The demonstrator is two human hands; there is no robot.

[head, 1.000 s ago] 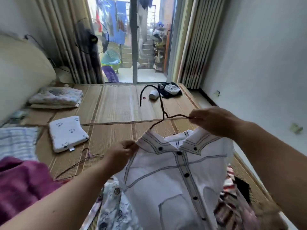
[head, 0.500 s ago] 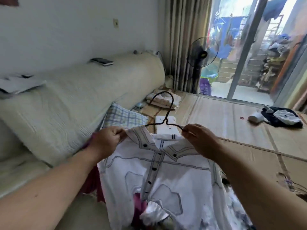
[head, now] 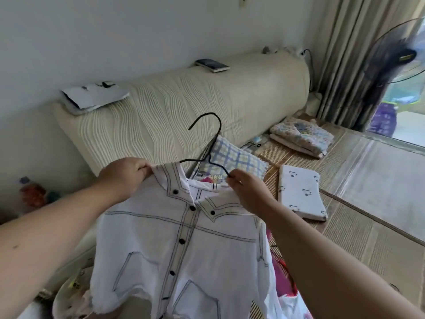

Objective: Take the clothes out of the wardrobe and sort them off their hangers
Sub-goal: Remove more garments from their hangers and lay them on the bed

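Currently, white shirt (head: 184, 238) is held up near centre, collar gripped by left hand (head: 124, 178). Its hanger (head: 208, 143) is pinched by right hand (head: 248, 192), seemingly to be drawn out of the neck.

The white button-up cloth shirt (head: 184, 249) is a matt, slightly coarse woven fabric with dark stitching, frayed sleeve hems and small black buttons that look like hard plastic. The thin black wire hanger (head: 208, 155) has a dull, non-reflective coating. The cream padded headboard (head: 172, 107) is covered in ribbed, wavy-textured cloth. The tan woven straw mat (head: 345, 238) on the bed looks rough and finely ridged, with a faint sheen towards its far edge. The blue-and-yellow checked cloth pillow (head: 239, 160) is soft and matt.
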